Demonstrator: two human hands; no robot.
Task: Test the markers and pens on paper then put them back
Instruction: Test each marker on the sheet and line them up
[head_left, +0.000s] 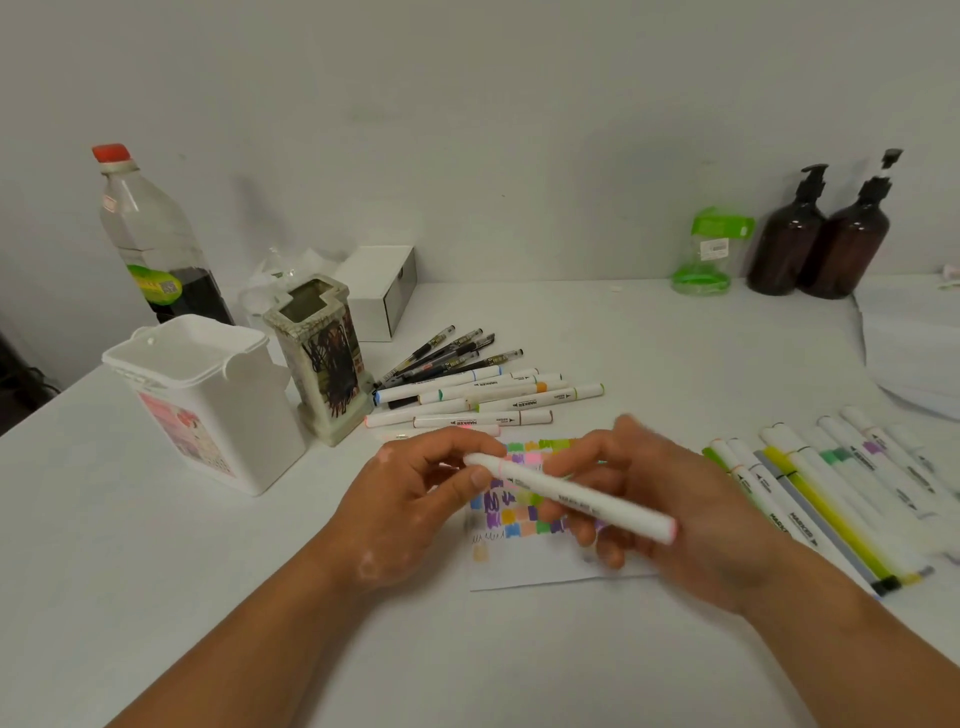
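While the right hand (675, 519) grips the marker (571, 491) above the paper (524, 571) and the left hand (410, 499) pinches its cap end, capping seems underway, next needing a straight pull or push.

smooth white plastic marker (571, 491), matt paper (535, 564).

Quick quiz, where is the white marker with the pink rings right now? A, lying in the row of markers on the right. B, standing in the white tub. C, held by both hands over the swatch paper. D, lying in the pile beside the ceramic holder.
C: the left hand pinches one end of the pink-ringed marker and the right hand grips its barrel, over the swatch paper.
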